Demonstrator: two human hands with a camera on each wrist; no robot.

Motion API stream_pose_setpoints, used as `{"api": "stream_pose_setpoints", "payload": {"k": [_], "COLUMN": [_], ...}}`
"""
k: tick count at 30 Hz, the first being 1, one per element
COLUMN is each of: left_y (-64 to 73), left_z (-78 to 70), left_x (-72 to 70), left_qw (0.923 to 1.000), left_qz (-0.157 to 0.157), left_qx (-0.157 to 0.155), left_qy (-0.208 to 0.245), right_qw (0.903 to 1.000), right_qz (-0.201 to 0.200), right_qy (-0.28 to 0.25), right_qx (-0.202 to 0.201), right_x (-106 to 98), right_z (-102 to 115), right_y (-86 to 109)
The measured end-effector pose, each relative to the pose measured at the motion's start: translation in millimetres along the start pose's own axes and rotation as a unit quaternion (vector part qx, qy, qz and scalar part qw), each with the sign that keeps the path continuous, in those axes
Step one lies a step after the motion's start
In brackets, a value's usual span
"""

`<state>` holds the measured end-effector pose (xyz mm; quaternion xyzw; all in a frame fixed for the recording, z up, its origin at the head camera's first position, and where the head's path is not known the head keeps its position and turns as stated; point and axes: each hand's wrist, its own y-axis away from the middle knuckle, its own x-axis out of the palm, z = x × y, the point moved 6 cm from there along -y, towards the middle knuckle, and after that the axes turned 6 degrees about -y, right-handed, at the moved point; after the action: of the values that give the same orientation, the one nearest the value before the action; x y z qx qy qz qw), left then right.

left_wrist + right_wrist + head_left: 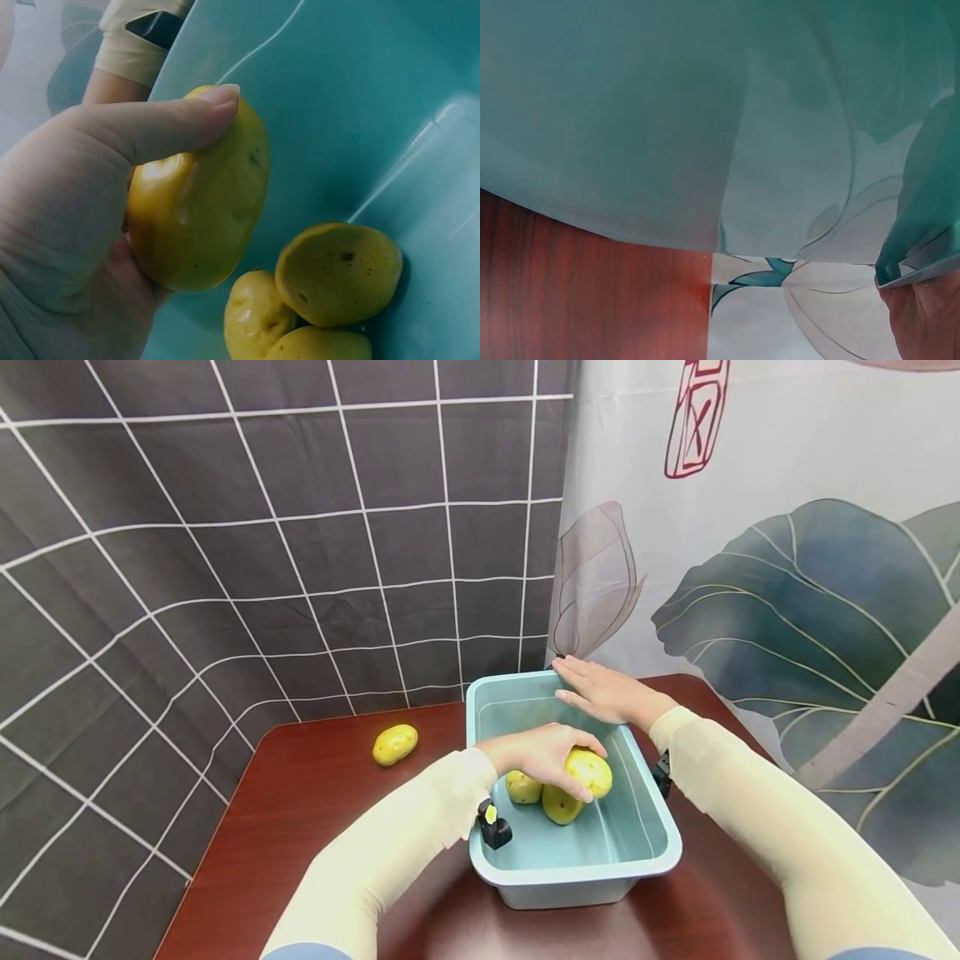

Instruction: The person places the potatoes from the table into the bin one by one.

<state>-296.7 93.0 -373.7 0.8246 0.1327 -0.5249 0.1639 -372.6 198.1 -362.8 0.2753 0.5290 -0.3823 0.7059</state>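
My left hand (546, 755) reaches into a light blue plastic bin (576, 875) and grips a yellow potato (589, 770), thumb on one side. In the left wrist view, the held potato (201, 202) hangs above the bin floor. Below it, several other potatoes (339, 274) lie close together in the bin. My right hand (606, 691) rests over the rim at the bin's far right corner, its fingers straight. The right wrist view shows mostly the bin's wall (660, 127), with part of the right hand (930, 319) at the rim.
Another potato (395, 744) lies on the red-brown wooden table (300, 810), left of the bin. A dark curtain with white grid lines (300, 560) hangs behind the table. To the right hangs a pale curtain with leaf prints (817, 610).
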Motion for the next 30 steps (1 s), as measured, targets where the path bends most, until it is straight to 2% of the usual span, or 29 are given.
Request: {"api": "stream_pose_setpoints", "payload": {"k": [8, 15, 19, 24, 30], "left_y": [0.9, -1.2, -1.4, -0.6, 0.0], "left_z": [7.6, 13.9, 16.2, 17.9, 18.5], "left_x": [11.0, 12.5, 14.3, 19.3, 18.4], "left_qw": [0.9997, 0.9989, 0.9976, 0.9967, 0.9975], "left_qz": [0.018, 0.016, 0.026, 0.045, 0.038], "left_qx": [-0.012, -0.025, -0.040, -0.046, -0.042], "left_qy": [-0.013, -0.037, -0.050, -0.049, -0.042], "right_qw": [0.9999, 1.0000, 1.0000, 0.9999, 0.9999], "right_qz": [-0.004, -0.004, -0.005, -0.005, -0.006], "right_qy": [-0.012, -0.003, -0.004, -0.005, -0.001], "right_qx": [-0.007, -0.008, -0.008, -0.009, -0.012], "right_x": [2.8, 0.4, -0.5, 1.0, -0.2], "right_z": [3.0, 1.3, 0.7, 1.8, 3.0], "right_y": [1.3, 0.9, 1.2, 2.3, 1.9]}}
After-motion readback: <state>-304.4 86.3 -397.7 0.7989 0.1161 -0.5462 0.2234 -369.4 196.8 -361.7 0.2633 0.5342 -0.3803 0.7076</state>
